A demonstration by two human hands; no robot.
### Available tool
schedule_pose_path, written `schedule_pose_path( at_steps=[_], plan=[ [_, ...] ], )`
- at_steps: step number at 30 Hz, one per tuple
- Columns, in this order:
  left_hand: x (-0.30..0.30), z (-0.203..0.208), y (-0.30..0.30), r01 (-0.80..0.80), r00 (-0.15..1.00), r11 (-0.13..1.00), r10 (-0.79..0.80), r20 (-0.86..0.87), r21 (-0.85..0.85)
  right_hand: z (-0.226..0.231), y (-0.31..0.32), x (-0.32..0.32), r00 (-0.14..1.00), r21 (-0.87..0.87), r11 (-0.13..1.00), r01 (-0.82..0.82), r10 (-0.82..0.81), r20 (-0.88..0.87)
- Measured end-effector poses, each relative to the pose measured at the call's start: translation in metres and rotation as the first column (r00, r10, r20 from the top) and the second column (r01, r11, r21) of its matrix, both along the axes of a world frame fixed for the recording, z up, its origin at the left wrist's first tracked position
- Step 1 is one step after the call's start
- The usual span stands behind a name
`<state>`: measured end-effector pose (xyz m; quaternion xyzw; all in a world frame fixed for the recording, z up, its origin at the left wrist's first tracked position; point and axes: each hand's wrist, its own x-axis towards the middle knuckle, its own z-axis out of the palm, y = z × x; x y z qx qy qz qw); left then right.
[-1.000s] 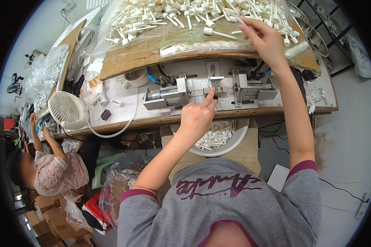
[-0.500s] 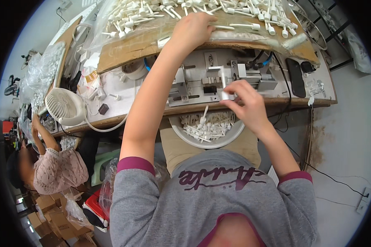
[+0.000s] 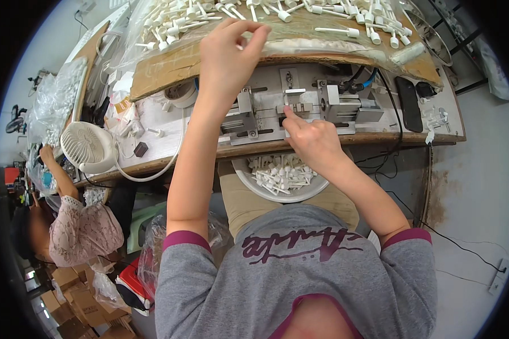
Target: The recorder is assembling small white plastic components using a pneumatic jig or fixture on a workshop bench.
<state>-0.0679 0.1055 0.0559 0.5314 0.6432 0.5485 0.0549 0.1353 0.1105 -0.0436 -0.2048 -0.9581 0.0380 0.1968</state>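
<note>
Left hand [image 3: 232,52], far: pinch-curled. Right hand [image 3: 314,140]: index at metal fixture [image 3: 302,107], others curled. Cannot tell if either grips. White cap-ended rods [image 3: 338,30]: probably light, stiff, slick; pinch mid-length.

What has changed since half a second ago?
The right hand moved left, its index finger now at the fixture; the white piece it held no longer shows in its grasp. The left hand shifted left near the pile; whether it holds anything is unclear. Fan, phone and bowl stayed put.
</note>
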Motion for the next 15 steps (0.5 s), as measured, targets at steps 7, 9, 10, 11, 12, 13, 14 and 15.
schedule_pose_path(
  at_steps=[7, 9, 10, 11, 12, 13, 14, 15],
  plan=[
    [-0.002, 0.010, -0.040, -0.134, 0.989, 0.990, 0.130, 0.077, 0.046, 0.085, 0.054, 0.004, 0.986, -0.345, 0.938, 0.032, -0.086, -0.142],
    [0.007, 0.015, -0.055, -0.062, 0.948, 0.997, 0.074, 0.309, -0.050, 0.101, 0.098, 0.007, 0.922, -0.108, 0.982, 0.157, -0.185, -0.341],
    [0.016, 0.012, -0.059, -0.007, 0.960, 0.999, -0.002, 0.281, 0.032, 0.102, 0.128, 0.008, 0.865, 0.142, 0.968, 0.205, -0.112, -0.490],
    [0.026, 0.000, -0.059, 0.048, 0.966, 0.993, -0.075, 0.248, 0.111, 0.103, 0.152, 0.008, 0.888, 0.185, 0.948, 0.260, -0.159, -0.431],
    [0.031, -0.001, -0.065, 0.112, 0.964, 0.990, -0.130, 0.232, 0.088, 0.103, 0.169, 0.007, 0.903, 0.230, 0.922, 0.312, -0.213, -0.372],
    [0.036, -0.003, -0.074, 0.183, 0.959, 0.983, -0.185, 0.214, 0.027, 0.102, 0.179, 0.005, 0.931, 0.123, 0.942, 0.312, -0.278, -0.235],
    [0.042, -0.009, -0.081, 0.226, 0.959, 0.974, -0.218, 0.183, -0.024, 0.101, 0.185, 0.000, 0.945, 0.014, 0.948, 0.317, -0.314, -0.088],
    [0.050, -0.019, -0.088, 0.262, 0.954, 0.962, -0.246, 0.169, -0.075, 0.099, 0.189, -0.001, 0.942, -0.093, 0.938, 0.335, -0.330, 0.065]
  ],
)
